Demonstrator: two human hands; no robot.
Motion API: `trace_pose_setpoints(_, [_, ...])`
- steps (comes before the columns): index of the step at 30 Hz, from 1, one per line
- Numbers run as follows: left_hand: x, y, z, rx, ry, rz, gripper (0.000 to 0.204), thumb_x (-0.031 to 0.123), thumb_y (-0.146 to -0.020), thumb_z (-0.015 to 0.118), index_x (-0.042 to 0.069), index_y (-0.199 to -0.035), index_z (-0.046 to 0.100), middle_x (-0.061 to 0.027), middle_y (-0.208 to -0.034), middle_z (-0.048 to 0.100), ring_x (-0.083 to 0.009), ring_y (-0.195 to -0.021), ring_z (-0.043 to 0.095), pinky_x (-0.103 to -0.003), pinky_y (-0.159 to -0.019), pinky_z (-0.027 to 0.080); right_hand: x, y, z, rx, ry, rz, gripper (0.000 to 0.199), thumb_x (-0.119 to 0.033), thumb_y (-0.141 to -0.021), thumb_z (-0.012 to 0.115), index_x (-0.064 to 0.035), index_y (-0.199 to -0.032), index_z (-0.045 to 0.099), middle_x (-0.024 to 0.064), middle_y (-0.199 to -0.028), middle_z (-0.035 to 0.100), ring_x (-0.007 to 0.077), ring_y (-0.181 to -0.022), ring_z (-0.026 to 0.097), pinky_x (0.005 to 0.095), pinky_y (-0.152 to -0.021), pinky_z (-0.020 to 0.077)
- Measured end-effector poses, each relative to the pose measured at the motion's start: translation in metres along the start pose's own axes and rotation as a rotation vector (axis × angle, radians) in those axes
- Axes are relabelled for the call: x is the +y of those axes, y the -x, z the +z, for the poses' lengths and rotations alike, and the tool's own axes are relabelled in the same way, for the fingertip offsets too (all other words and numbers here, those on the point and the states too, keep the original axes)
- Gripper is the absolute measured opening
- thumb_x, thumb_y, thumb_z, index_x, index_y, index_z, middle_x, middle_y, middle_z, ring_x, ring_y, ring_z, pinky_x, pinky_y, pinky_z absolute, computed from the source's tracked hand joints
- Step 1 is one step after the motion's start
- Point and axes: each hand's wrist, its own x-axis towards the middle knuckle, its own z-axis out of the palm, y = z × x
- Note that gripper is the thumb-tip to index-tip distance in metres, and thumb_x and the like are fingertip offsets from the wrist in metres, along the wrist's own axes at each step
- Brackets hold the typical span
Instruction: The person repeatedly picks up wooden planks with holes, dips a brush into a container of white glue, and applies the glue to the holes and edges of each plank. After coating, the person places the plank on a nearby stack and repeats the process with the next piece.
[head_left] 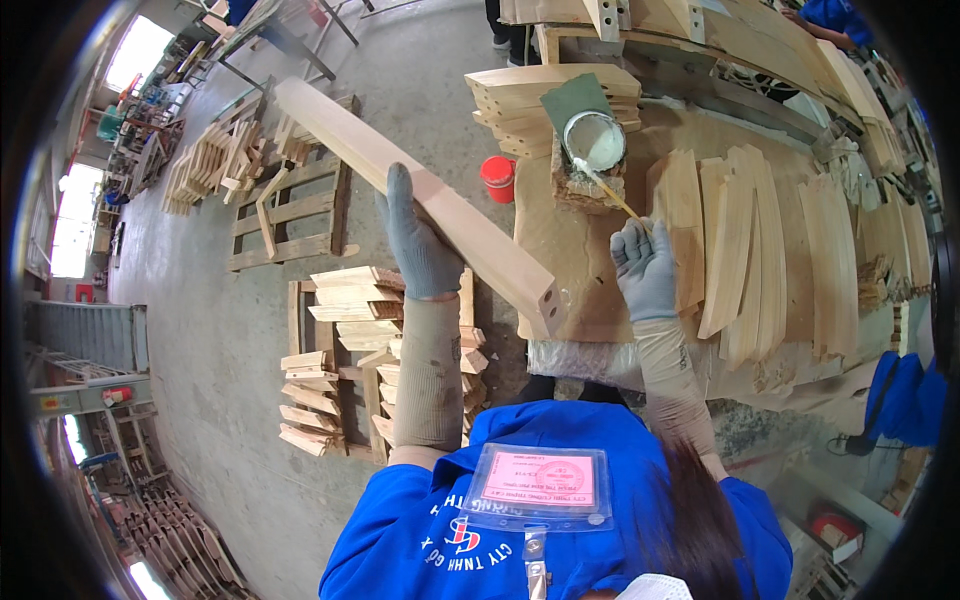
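Observation:
My left hand (422,245), in a grey glove, is closed around a long pale wooden bar (455,222). The bar slants from the far left toward the near right, and two round holes show in its near end. In my gloved right hand (645,268) is a thin glue brush (615,193), pinched by its handle. White paste coats the brush's far end, which lies at the rim of an open can (568,137) of white glue (597,143). The can stands on a glue-crusted block (590,190), with a green sheet (577,101) behind it.
Curved wooden pieces (745,250) lie across the cardboard-covered table (545,215) on the right. Stacked wooden parts (555,90) sit behind the can, beside a red tub (497,178). Pallets (290,215) with more wood stand on the floor to the left. Other people stand at the far side.

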Motion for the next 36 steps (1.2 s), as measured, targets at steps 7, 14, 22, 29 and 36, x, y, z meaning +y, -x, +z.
trace_pose_setpoints(7, [0.008, -0.014, 0.042, -0.138, 0.172, -0.284, 0.03, 0.04, -0.083, 0.059, 0.012, -0.09, 0.051, -0.0034, -0.067, 0.055, -0.0163, -0.059, 0.057, -0.028, -0.056, 0.051, -0.068, 0.019, 0.038, -0.497, 0.118, -0.153, 0.019, -0.011, -0.088, 0.054, 0.0005, -0.104, 0.055, 0.0088, -0.081, 0.056, 0.0126, -0.07, 0.052, 0.0272, -0.067, 0.0491])
trace_pose_setpoints(14, [-0.002, -0.024, 0.067, -0.26, 0.321, -0.535, 0.032, 0.038, -0.081, 0.063, 0.008, -0.081, 0.051, -0.005, -0.064, 0.054, -0.0162, -0.054, 0.057, -0.025, -0.051, 0.05, -0.092, 0.074, 0.076, -0.532, 1.057, -0.727, 0.03, 0.005, -0.085, 0.049, -0.0012, -0.115, 0.05, 0.0079, -0.084, 0.053, 0.0106, -0.063, 0.052, 0.0239, -0.057, 0.0496])
trace_pose_setpoints(22, [-0.008, -0.002, 0.098, -0.368, 0.381, -0.521, 0.032, 0.037, -0.082, 0.062, 0.01, -0.074, 0.047, 0.0004, -0.058, 0.043, -0.0121, -0.047, 0.048, -0.023, -0.045, 0.045, -0.1, 0.104, 0.099, -0.402, 0.696, -0.446, 0.021, -0.019, -0.092, 0.05, 0.0016, -0.093, 0.055, 0.0071, -0.064, 0.054, 0.012, -0.054, 0.051, 0.0236, -0.049, 0.0451])
trace_pose_setpoints(29, [-0.008, 0.006, 0.106, -0.395, 0.407, -0.544, 0.032, 0.035, -0.083, 0.062, 0.011, -0.07, 0.047, -0.0001, -0.058, 0.044, -0.0131, -0.049, 0.049, -0.025, -0.048, 0.048, -0.12, 0.101, 0.096, -0.654, 0.595, -0.373, 0.022, -0.021, -0.093, 0.048, -0.0001, -0.089, 0.056, 0.0112, -0.07, 0.06, 0.016, -0.057, 0.056, 0.0274, -0.054, 0.0466])
trace_pose_setpoints(36, [-0.008, 0.016, 0.116, -0.435, 0.428, -0.531, 0.031, 0.035, -0.085, 0.06, 0.009, -0.072, 0.05, -0.0022, -0.059, 0.046, -0.0143, -0.052, 0.051, -0.026, -0.051, 0.049, -0.144, 0.084, 0.076, -0.935, 0.603, -0.317, 0.023, -0.024, -0.092, 0.05, -0.0019, -0.09, 0.057, 0.0129, -0.074, 0.061, 0.0187, -0.059, 0.058, 0.0286, -0.054, 0.0479])
